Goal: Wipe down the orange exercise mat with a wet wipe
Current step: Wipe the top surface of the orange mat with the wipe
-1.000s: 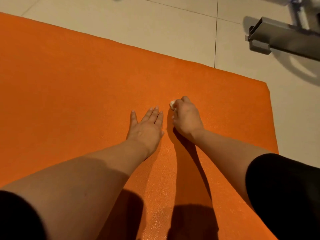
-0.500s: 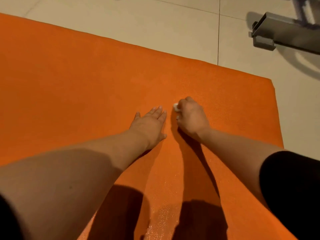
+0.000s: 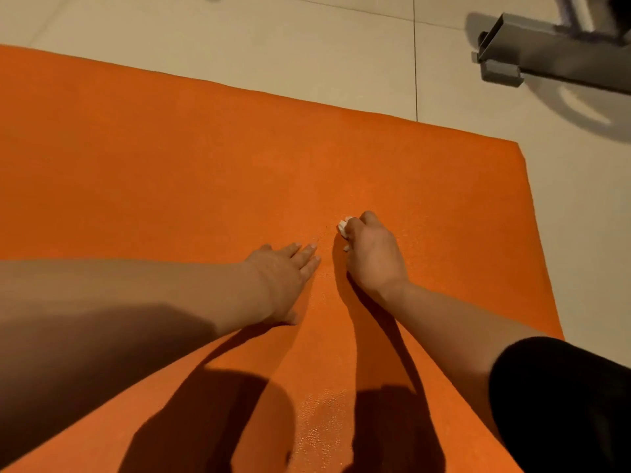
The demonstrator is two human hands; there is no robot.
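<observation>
A person's left hand (image 3: 283,268) lies flat, fingers straight, on a soft orange mat (image 3: 170,186) while the right hand (image 3: 370,254) pinches a small, limp, bunched-up wipe (image 3: 342,226).

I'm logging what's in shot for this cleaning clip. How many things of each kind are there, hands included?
Hands: 2, left hand and right hand
Orange mat: 1
Wet wipe: 1
Grey metal frame: 1
Total: 5
</observation>
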